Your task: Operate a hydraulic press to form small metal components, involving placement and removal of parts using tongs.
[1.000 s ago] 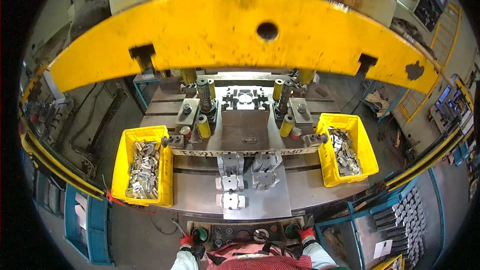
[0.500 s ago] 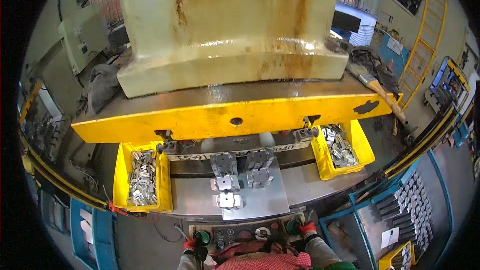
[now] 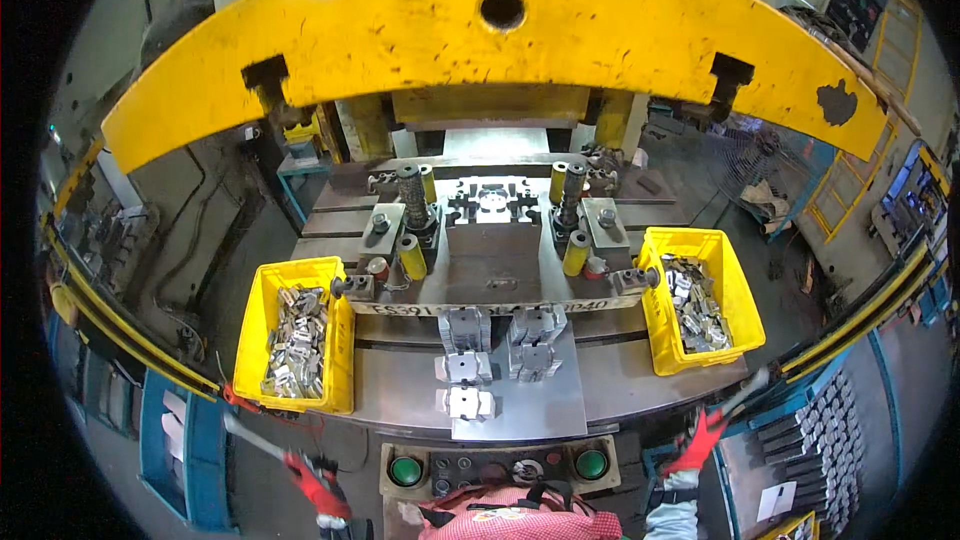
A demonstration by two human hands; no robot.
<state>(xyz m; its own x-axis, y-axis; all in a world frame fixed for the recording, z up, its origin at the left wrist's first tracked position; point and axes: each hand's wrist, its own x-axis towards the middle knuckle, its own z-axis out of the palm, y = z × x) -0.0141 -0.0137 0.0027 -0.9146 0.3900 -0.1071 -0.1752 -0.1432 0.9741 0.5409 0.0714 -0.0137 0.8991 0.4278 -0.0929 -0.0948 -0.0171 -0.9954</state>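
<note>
Right hand [image 3: 702, 438], slim rod [image 3: 746, 391], metal plates [image 3: 466, 403]

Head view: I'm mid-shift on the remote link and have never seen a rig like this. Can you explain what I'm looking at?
There is no robot here: a person wears the camera on their head, looking down, and the fisheye lens bends straight edges. The machine looks like a press: its yellow slide hangs above the lower die. In front, a metal sheet carries silvery plates, some stacked. The left yellow bin and right yellow bin hold small metal pieces. Nearest the person is a panel with two green buttons. The red-gloved left hand grips a grey rod-like tool; the right hand grips a similar one.
</note>
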